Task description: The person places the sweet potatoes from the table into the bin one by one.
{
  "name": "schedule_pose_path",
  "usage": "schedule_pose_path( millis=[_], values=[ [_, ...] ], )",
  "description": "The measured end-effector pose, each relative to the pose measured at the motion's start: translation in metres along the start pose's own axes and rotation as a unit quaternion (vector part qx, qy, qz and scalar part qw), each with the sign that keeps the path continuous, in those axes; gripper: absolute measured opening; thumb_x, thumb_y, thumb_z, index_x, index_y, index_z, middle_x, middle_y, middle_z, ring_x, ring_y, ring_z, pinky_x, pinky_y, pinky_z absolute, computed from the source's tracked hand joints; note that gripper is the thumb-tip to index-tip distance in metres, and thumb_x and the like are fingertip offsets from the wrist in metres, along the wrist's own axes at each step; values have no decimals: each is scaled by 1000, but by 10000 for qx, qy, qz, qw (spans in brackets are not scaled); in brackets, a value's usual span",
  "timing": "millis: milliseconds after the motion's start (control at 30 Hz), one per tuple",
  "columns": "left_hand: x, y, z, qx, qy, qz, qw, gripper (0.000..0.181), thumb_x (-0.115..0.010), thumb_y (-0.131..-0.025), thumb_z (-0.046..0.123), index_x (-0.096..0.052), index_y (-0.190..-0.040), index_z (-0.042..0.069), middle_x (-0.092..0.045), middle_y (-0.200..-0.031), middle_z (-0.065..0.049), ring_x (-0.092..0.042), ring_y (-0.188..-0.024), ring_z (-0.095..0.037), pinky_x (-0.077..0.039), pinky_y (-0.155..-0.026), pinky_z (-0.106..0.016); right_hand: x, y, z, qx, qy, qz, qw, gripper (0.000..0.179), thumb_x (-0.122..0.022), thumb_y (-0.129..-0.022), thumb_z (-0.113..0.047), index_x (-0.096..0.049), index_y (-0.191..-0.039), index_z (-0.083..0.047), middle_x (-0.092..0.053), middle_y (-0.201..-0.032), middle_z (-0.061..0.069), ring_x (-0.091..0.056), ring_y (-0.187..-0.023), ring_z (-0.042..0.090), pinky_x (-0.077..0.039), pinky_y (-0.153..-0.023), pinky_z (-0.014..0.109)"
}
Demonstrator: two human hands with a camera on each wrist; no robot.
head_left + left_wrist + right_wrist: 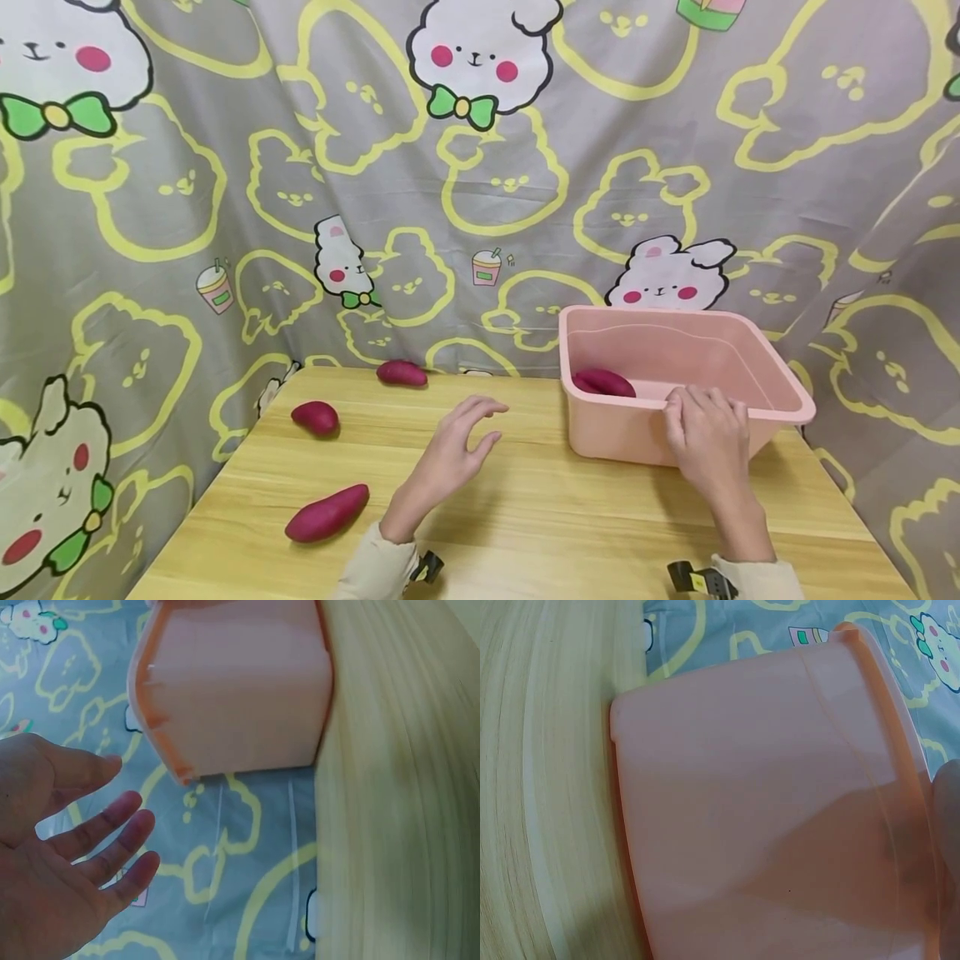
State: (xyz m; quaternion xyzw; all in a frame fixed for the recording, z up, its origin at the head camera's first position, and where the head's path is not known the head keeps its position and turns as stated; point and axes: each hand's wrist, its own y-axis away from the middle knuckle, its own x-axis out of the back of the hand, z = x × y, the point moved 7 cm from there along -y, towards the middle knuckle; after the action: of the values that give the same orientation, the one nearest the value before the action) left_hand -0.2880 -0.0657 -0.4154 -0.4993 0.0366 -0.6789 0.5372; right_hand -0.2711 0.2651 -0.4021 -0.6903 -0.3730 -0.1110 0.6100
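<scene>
My right hand (708,437) grips the near rim of a pink plastic tub (622,429), fingers curled over the edge. In the right wrist view the tub's outer wall (757,802) fills most of the picture, with part of the hand at the right edge. Inside the tub, by its left wall, lies a purple sweet potato (606,383). My left hand (450,450) hovers over the middle of the table, fingers loosely bent and apart, holding nothing. The left wrist view also shows that hand (67,840) with a bare palm, apart from the tub.
Three purple sweet potatoes lie on the wooden table (540,517): one at the back edge (402,373), another at the left (316,418), a longer one nearer the front (327,513). A grey cartoon-print curtain (525,192) hangs behind and at the sides.
</scene>
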Motion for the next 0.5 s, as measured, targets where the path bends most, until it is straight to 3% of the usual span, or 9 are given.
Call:
schedule_pose_path(
  millis=[500],
  values=[
    [25, 13, -15, 276, -122, -98, 9995, 35, -75, -91, -1, -68, -125, 6, -65, -125, -5, -64, -111, -27, -53, -96, -42, 0, -2, 0, 42, 33, 35, 10000, 28, -42, -102, -18, -51, -77, -11, -58, -75, 9, -52, -81, 37, -34, -79, 56]
  ],
)
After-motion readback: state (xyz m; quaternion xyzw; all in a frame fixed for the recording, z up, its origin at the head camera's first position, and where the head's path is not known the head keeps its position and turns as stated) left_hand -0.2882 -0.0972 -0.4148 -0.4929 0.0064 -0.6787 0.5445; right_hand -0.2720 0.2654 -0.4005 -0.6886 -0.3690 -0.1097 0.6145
